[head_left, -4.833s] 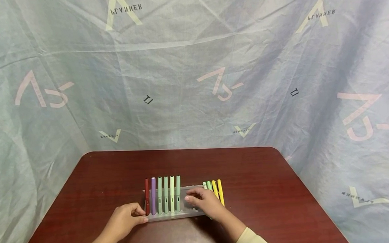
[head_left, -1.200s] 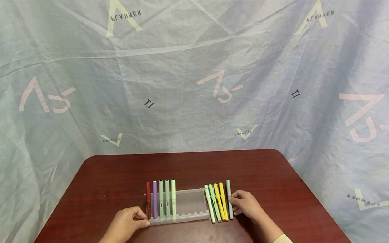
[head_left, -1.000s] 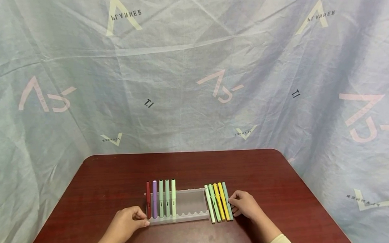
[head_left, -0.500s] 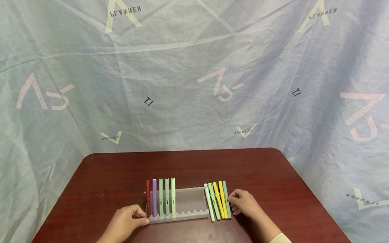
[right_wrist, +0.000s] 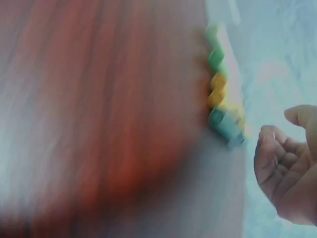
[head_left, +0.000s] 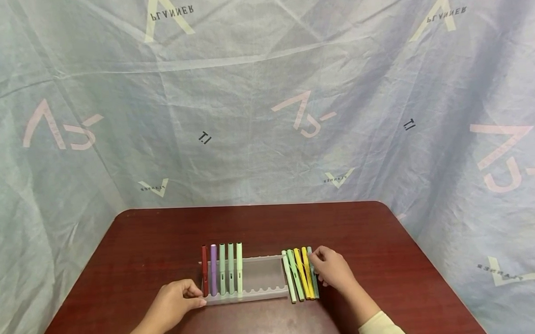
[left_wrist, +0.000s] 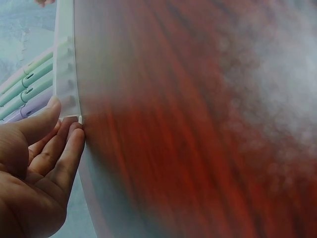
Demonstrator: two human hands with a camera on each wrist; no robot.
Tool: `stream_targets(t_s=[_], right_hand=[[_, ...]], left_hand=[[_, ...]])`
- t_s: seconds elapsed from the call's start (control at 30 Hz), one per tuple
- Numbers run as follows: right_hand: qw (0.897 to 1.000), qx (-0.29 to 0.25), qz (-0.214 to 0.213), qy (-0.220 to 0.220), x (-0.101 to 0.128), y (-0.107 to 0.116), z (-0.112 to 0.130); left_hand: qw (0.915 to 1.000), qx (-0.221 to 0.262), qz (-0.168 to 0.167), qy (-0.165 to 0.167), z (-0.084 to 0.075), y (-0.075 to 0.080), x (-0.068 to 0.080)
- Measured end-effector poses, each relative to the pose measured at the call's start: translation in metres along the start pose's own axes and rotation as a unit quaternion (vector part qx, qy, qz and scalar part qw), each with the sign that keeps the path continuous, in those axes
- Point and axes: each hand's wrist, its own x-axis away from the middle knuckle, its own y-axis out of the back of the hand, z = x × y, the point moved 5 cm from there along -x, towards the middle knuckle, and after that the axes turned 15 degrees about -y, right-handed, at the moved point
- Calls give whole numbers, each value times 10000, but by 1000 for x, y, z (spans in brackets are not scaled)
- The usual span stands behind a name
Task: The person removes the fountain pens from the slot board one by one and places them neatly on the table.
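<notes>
At its front left corner, my left hand (head_left: 172, 302) pinches a clear pen tray (head_left: 264, 274) with notched edges; the left wrist view shows thumb and fingers on that corner (left_wrist: 69, 105). A red pen (head_left: 205, 272), a purple pen (head_left: 214, 271) and several green pens (head_left: 231, 269) stand in the left notches. Right of the tray lie a pale green pen (head_left: 289, 278), a green pen (head_left: 295, 276), two yellow pens (head_left: 301, 274) and a grey-green pen (head_left: 315, 285). My right hand (head_left: 335, 270) is over the grey-green pen's upper end, thumb and fingers apart in the right wrist view, holding nothing.
Everything lies on a dark red wooden table (head_left: 252, 229) with rounded far corners. A grey printed cloth (head_left: 242, 89) hangs behind it and along both sides.
The right hand has taken a grey-green pen out of the tray and laid it beside the yellow pens. It has since let go and shifted slightly up. The left hand stays at the tray corner.
</notes>
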Motion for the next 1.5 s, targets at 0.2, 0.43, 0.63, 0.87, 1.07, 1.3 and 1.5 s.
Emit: stream_targets(t_s=[0.2, 0.43, 0.63, 0.87, 1.07, 1.3, 1.5], right_hand=[[9869, -158, 1175, 1094, 24, -24, 43], [9735, -2, 1441, 1774, 42, -60, 77], [9759, 38, 1330, 1729, 42, -95, 92], [9811, -89, 1132, 1569, 41, -120, 100], [9814, -384, 1114, 1517, 41, -130, 101], [9800, -577, 997, 1624, 45, -119, 108], [9526, -1940, 1833, 1460, 46, -115, 108]], left_hand=[[10000, 21, -34, -26, 0, -1, -1], [10000, 24, 24, -43, 1, -1, -3], [9999, 26, 67, -83, 1, -2, -1], [9999, 27, 142, 71, 2, -4, -1], [9999, 63, 131, 65, 2, -3, 0], [9998, 93, 158, 43, 1, -2, -1], [10000, 24, 66, -43, 0, 0, -1]])
